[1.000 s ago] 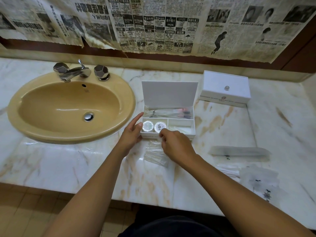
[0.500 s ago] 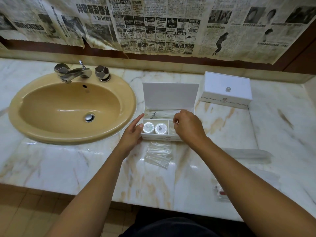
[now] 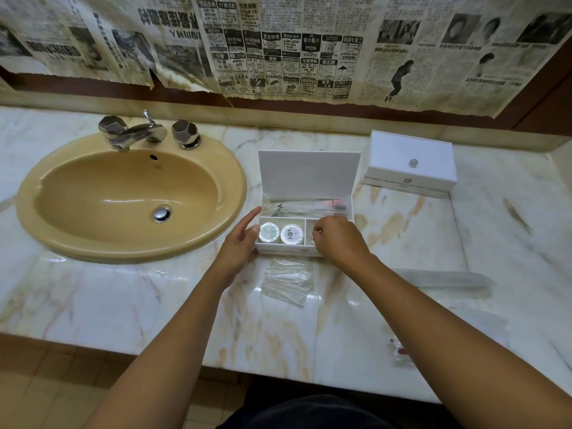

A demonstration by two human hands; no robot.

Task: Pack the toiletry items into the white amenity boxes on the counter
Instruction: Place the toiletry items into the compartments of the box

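Observation:
An open white amenity box (image 3: 284, 249) stands mid-counter with its lid (image 3: 309, 173) upright. Two round wrapped soaps (image 3: 269, 232) fill its front left compartment. Long clear-wrapped items (image 3: 309, 207) lie in the back compartment. My left hand (image 3: 238, 246) rests against the box's left front corner, index finger straight along the side. My right hand (image 3: 337, 241) hovers over the front right compartment with curled fingers pinching something small and pale, apparently a clear packet; the hand hides most of that compartment. Clear packets (image 3: 288, 281) lie on the counter just in front of the box.
A second white box (image 3: 410, 164) sits closed at the back right. A long clear sachet (image 3: 445, 278) and a small packet with red inside (image 3: 399, 351) lie to the right of my arm. A tan sink (image 3: 130, 196) with a chrome faucet (image 3: 133, 134) takes up the left.
My right hand rose from the clear packets in front of the box to the front right compartment. The left hand stayed at the box's left corner.

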